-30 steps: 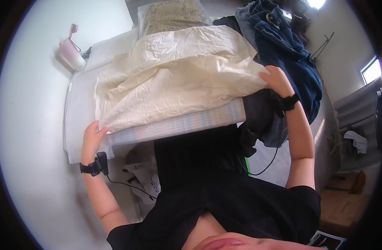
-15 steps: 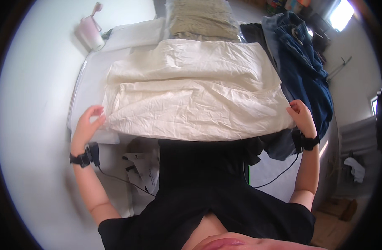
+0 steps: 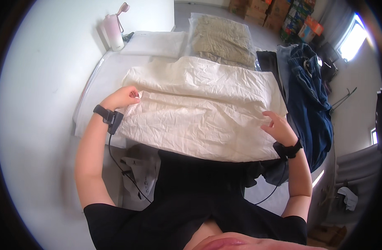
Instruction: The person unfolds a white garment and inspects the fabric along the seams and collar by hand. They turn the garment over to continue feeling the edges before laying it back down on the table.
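A cream, creased cloth garment [image 3: 191,125] lies spread across the table in front of me, folded lengthwise, its near edge hanging close to my body. Its exact kind does not show. My left hand [image 3: 123,98] is at the garment's left end, thumb and curled fingers closed on a corner of the upper layer. Over the right end of the cloth is my right hand [image 3: 279,129], thumb and forefinger apart, with nothing visible between them.
Behind the garment lies a bagged khaki garment [image 3: 222,37], beside a flat white packet [image 3: 157,43]. A pink-and-white bottle [image 3: 114,33] stands at the far left. Dark blue jeans [image 3: 309,100] are heaped at the right. Cables hang from both wrist straps. Cartons [image 3: 257,10] are stacked beyond.
My left hand has moved right and away from me, onto the upper layer's corner. My right hand has moved inward from the cloth's right edge. The head view has tilted up.
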`<state>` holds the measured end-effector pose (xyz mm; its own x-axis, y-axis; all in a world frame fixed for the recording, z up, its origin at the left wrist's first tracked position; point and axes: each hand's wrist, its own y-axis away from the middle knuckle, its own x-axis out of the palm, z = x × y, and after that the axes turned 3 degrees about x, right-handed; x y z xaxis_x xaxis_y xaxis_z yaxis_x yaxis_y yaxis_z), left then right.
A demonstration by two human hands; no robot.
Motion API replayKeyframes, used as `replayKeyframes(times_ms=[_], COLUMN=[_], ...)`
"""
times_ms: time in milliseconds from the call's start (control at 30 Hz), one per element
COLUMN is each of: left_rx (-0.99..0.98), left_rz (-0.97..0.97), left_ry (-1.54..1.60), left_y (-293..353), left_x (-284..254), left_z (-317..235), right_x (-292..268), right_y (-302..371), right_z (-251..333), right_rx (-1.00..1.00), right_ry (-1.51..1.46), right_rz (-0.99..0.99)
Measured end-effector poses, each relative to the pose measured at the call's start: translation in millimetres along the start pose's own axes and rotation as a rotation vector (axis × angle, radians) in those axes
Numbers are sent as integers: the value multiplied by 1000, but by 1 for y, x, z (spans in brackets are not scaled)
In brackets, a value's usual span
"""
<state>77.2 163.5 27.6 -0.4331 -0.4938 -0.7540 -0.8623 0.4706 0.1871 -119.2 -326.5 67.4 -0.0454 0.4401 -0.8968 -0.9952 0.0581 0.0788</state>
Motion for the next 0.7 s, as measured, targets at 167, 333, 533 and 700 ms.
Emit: replayKeyframes(times_ms=[167,333,533,700], left_rx=[53,-43,18,-94], left_rz=[-146,-262,-287,-116], left_ry=[22,177,133,58], left_y=[-8,-11,16,75], left_x=[-7,-9,-20,-8], left_z=[-5,-19,2,-4], right_x=[11,13,17,11], right_y=[-17,-30,-35,-28], right_z=[10,4,4,39], right_rx=[-10,-4,-6,47], right_ry=[-91,-59,8,-101], right_rz=[-48,-82,-13,35])
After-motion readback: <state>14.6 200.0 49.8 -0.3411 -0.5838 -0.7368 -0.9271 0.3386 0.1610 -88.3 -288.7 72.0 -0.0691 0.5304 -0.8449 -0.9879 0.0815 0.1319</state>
